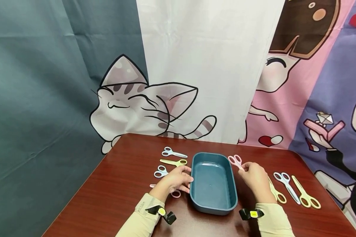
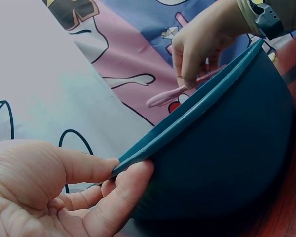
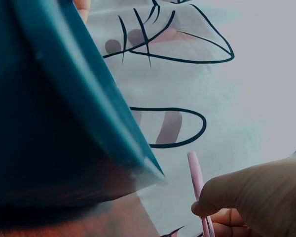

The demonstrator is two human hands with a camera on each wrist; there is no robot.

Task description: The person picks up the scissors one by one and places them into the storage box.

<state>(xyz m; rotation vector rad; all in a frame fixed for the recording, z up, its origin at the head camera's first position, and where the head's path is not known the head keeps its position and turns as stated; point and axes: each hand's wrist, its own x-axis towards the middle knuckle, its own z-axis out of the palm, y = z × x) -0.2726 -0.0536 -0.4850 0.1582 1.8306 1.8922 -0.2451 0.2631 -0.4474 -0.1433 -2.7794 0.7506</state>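
Note:
A dark teal plastic bin (image 1: 214, 186) stands on the table in the head view. My left hand (image 1: 177, 179) pinches its left rim, thumb on top and fingers below, as the left wrist view shows on the bin's edge (image 2: 138, 154). On the other side, my right hand (image 1: 254, 177) holds a pair of pink scissors (image 1: 239, 165) just outside the bin's right rim. The finger loops point away from the hand; the blades are hidden by it in the head view. In the right wrist view, thumb and fingers grip the pink scissors (image 3: 195, 170) beside the bin wall.
Left of the bin lie light blue scissors (image 1: 175, 153), yellow-green scissors (image 1: 172, 162), and blue and pink pairs partly covered by the left hand. To the right are yellow scissors (image 1: 274, 191), blue scissors (image 1: 290, 189) and another yellow pair (image 1: 303, 193). A printed curtain (image 1: 213, 65) hangs behind.

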